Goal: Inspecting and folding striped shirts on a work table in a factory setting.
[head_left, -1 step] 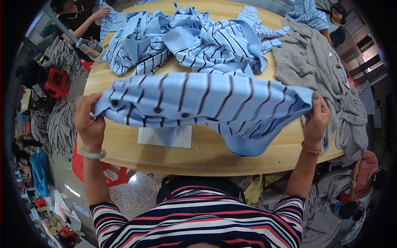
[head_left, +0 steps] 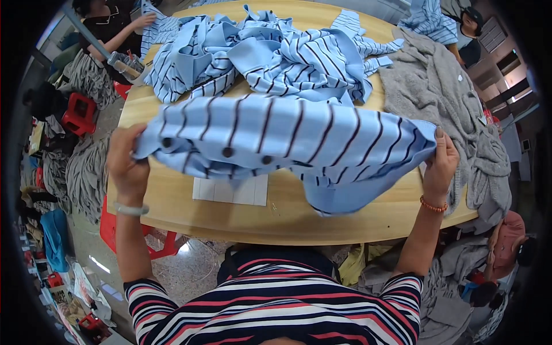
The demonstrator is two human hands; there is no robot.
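Between my two hands a light blue knit garment (head_left: 310, 135) with dark stripes and several dark buttons is stretched sideways above the table. My left hand (head_left: 127, 164) is closed on its left end, near the buttons. At the other end, the fingers of my right hand (head_left: 441, 164) pinch a ribbed corner, thumb on top. A plain blue part of the cloth hangs down toward the right. Under the garment, a white sheet of paper (head_left: 247, 192) lies on the wooden table (head_left: 345, 227), partly covered by the cloth.
A heap of matching blue striped knitwear (head_left: 270, 54) lies across the far side. Grey knitwear (head_left: 437, 86) drapes over the table's right edge. Red stools (head_left: 79, 114) and bundles of grey knits (head_left: 92, 178) stand at left. A person (head_left: 112, 29) handles striped cloth at far left.
The garment's buttoned left part has shifted slightly right and its cloth has swung. My left hand has moved a little up and right; my right hand stays in place.
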